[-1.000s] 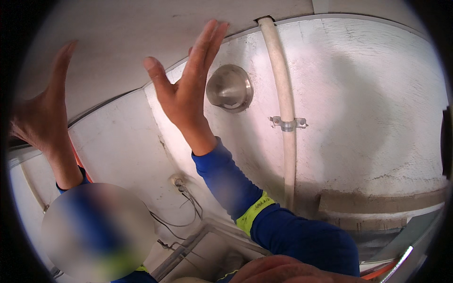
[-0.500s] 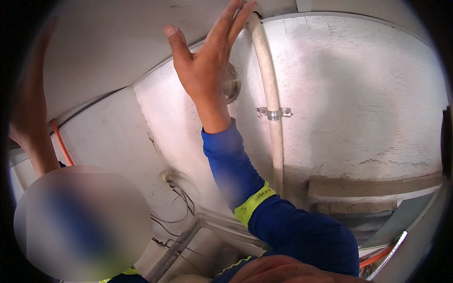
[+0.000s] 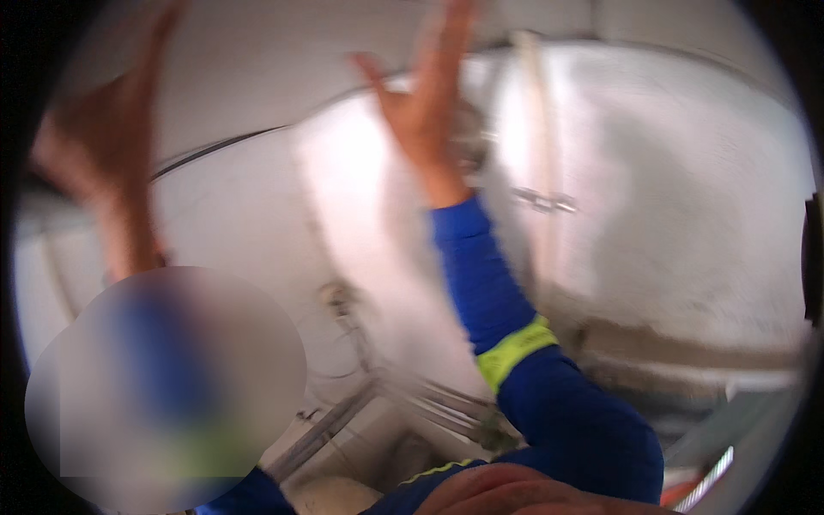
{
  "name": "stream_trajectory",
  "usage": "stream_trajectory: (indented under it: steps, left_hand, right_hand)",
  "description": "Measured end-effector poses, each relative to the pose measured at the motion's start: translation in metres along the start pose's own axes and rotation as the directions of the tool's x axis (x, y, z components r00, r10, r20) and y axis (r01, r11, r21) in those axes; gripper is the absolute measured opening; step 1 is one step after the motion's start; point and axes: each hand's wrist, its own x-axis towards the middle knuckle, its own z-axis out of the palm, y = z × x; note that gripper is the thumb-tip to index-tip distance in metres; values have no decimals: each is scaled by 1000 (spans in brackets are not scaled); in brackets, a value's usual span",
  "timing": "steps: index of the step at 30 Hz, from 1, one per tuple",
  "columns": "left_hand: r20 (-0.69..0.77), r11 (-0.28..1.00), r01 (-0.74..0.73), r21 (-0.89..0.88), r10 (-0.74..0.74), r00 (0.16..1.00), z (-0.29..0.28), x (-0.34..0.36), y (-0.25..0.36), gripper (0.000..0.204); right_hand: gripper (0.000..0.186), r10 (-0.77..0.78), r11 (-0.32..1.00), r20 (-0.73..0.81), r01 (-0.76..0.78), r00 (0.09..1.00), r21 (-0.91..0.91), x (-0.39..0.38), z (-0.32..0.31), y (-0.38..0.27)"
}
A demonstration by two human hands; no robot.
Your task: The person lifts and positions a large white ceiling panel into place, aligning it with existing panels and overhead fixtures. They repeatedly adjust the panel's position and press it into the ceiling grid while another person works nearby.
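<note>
Both arms reach upward, in blue sleeves. My right hand is raised against the backdrop of a flat pale panel, its thumb spread from its stretched-out fingers. Nothing shows in its grasp, and its fingertips run to the top edge of the picture. Just behind the wrist is a round metal fitting on the white wall. My left hand is up at the far left, fingers extended along the same panel, smeared by motion. Whether either palm presses on the panel I cannot tell. A blurred disc hides the left forearm.
A pale pipe runs down the white wall, held by a metal clamp. Loose wires hang from a wall outlet. Lower down are a metal frame and a brown ledge.
The view has swung, so wall, pipe and both hands sit farther right in the picture. More of my left hand shows. Both hands keep their raised, spread pose.
</note>
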Motion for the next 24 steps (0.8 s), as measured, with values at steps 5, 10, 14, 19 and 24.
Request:
stream_trajectory:
  steps: [5,10,14,19,24]
  left_hand:
    - [-545,907,-415,76,386,744,1,4,6,100]
    - [-142,800,-566,-200,548,824,-64,-73,3,109]
    - [-162,778,-621,97,628,761,-150,-59,-36,94]
    - [-81,896,-169,-410,149,986,-195,42,-64,82]
    - [102,823,17,-568,49,994,-185,64,-63,69]
  right_hand:
    - [116,-112,983,-119,127,986,129,2,-3,-14]
    - [104,59,978,-148,-27,987,206,-12,6,-26]
    - [79,217,890,-138,-138,966,435,-25,12,-51]
    - [13,142,299,284,-314,948,901,-19,23,-115]
    - [12,12,279,-219,208,976,938,47,55,-123]
